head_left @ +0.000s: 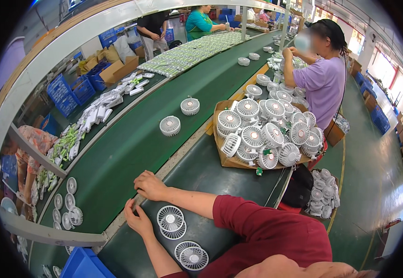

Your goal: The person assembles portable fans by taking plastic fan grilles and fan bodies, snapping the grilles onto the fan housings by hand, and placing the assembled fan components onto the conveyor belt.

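Note:
My right hand lies at the metal rail between the green conveyor belt and the dark work surface. Its fingers are loosely bent, and no object shows in them. Just below it, my left hand is at the same rail, thumb apart from the fingers, with nothing visible in its grasp. Beside my left hand, two white round fan grilles overlap on the work surface. Two more overlapping grilles lie nearer to me, by my left forearm.
A cardboard tray heaped with white fan heads stands right of my right arm. Two fan heads sit on the belt; several grilles lie at its left. A blue bin is lower left. A co-worker in purple works beyond the tray.

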A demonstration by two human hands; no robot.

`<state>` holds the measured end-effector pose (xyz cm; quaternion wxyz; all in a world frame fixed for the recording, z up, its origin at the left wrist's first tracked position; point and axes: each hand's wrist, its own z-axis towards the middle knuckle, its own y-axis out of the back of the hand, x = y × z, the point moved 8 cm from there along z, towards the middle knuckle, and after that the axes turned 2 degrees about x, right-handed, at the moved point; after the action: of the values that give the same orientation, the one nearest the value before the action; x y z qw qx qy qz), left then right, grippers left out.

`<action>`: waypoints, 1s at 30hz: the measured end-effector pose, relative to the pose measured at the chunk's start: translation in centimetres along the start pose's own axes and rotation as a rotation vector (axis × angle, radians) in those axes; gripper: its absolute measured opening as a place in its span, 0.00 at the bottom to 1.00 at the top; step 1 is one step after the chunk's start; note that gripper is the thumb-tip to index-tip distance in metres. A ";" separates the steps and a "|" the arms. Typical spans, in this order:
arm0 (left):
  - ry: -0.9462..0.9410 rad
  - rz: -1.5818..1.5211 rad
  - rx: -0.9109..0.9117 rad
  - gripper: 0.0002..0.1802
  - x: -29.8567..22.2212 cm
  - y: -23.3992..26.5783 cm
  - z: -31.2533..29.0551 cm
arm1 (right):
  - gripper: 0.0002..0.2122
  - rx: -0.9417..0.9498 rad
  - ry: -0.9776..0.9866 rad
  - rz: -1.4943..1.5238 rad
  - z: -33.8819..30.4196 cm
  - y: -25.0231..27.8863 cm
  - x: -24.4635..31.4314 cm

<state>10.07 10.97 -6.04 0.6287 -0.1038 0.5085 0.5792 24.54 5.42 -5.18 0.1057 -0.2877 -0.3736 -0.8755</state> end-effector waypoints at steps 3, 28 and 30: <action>-0.010 0.004 -0.001 0.13 0.2 0.1 0.0 | 0.05 0.009 0.004 -0.006 0.1 -0.1 0.2; -0.040 0.055 -0.001 0.12 -0.9 0.0 0.0 | 0.07 0.112 -0.018 -0.056 0.1 0.1 0.1; -0.028 0.063 -0.015 0.12 -0.4 0.2 0.1 | 0.06 0.091 0.006 -0.090 0.3 0.0 0.6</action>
<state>10.03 10.86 -5.63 0.6163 -0.0846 0.4983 0.6040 24.17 5.67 -4.68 0.0804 -0.2627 -0.4254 -0.8623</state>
